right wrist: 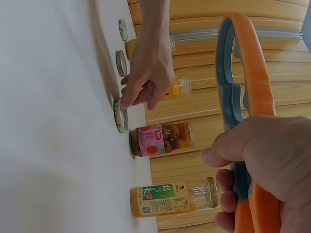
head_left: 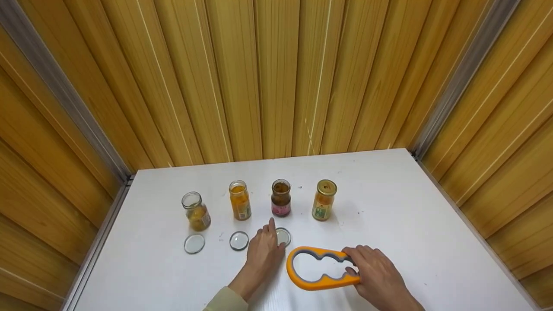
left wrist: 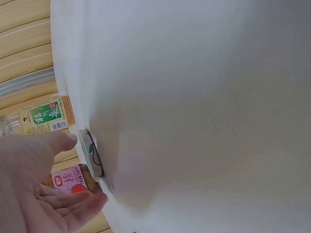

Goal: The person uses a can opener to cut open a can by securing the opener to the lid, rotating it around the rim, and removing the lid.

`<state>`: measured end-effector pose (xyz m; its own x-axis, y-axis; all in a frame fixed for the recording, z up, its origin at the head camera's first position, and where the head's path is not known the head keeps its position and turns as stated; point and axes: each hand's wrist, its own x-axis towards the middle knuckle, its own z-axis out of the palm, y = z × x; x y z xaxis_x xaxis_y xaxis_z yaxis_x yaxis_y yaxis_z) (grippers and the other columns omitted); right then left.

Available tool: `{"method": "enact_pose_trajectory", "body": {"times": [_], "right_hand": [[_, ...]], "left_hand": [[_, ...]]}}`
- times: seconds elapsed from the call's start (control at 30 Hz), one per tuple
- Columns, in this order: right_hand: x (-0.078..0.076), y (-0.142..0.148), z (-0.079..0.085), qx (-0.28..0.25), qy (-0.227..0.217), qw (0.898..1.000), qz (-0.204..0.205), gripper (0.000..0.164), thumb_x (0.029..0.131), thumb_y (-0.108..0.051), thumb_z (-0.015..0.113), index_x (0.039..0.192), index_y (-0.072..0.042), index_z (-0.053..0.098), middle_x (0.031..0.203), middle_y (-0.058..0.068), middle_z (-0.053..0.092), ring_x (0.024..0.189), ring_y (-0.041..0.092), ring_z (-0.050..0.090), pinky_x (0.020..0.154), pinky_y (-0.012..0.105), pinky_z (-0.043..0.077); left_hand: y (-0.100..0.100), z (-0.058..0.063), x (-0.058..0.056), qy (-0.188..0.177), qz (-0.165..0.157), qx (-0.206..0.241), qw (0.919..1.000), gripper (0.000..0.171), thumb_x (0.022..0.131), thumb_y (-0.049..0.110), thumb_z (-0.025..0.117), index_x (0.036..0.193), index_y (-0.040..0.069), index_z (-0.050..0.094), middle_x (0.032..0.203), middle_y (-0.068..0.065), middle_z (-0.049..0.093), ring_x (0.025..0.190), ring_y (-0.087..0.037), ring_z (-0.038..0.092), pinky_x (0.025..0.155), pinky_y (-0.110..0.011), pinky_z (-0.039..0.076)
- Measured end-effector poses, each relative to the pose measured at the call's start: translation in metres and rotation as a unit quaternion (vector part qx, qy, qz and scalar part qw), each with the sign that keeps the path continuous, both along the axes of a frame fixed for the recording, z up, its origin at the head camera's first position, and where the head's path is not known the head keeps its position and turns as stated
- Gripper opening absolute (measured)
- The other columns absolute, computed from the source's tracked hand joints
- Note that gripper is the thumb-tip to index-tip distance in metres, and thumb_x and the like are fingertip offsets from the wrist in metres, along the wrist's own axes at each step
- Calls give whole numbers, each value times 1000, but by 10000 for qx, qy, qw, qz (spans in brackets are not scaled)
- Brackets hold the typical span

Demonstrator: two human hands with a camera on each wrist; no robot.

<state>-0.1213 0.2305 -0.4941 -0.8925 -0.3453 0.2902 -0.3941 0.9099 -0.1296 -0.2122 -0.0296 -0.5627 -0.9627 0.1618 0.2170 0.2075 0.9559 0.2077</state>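
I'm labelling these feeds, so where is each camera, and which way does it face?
Head: on the head, facing forward and down at the table; left hand and right hand show.
Left wrist: on that wrist, facing across the table toward a lid; only the left hand.
Right wrist: on that wrist, looking past the orange tool toward the capped jar; both hands show.
Shared: head and right wrist views show tool and jar.

The white table is bounded by yellow-brown wood-grain panelling: a rear wall beyond its far edge, a left wall and a right wall along its sides. Grey corner posts, left post and right post, rise at the table's far corners. Diffuse light covers the table, whose surface carries small dark specks.
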Motion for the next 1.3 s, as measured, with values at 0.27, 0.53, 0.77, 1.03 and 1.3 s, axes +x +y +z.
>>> {"method": "enact_pose_trajectory", "body": {"times": [0.27, 0.53, 0.77, 1.03, 1.3], "right_hand": [[-1, 7, 3, 63, -46, 9998, -177, 45, 68, -20, 82, 107, -24, 59, 81, -19, 51, 66, 1, 40, 62, 22, 41], [-4, 18, 7, 144, -16, 9993, -348, 45, 71, -23, 81, 110, -22, 60, 85, -14, 55, 68, 3, 42, 64, 22, 43], [-7, 30, 9, -7, 317, 9990, -315, 43, 69, -17, 81, 108, -17, 62, 85, -10, 57, 70, 5, 45, 63, 25, 45], [-9, 40, 13, -113, 331, 9983, -461, 42, 69, -9, 77, 108, -14, 62, 85, -6, 58, 70, 8, 48, 63, 28, 45], [-11, 52, 13, -283, 428, 9970, -576, 44, 67, -2, 75, 108, -11, 63, 83, -4, 60, 66, 9, 48, 60, 29, 45]], "left_hand": [[9, 14, -5, 96, -132, 952, 9953, 50, 83, 31, 69, 124, 5, 57, 120, -11, 57, 101, -25, 59, 85, -39, 50], [23, 23, -14, -340, -427, 2092, 9764, 50, 86, 27, 67, 130, 9, 51, 122, -9, 58, 107, -22, 57, 90, -37, 48], [38, 27, -24, -441, -649, 2560, 9635, 53, 87, 24, 67, 134, 11, 46, 117, -2, 60, 101, -14, 58, 87, -32, 49], [55, 33, -35, -1054, -500, 3284, 9373, 51, 88, 26, 65, 134, 13, 47, 121, -2, 57, 104, -17, 57, 85, -33, 50], [65, 31, -46, -1179, -405, 3447, 9304, 55, 87, 26, 66, 136, 15, 45, 127, -1, 53, 107, -17, 55, 86, -33, 49]]}}
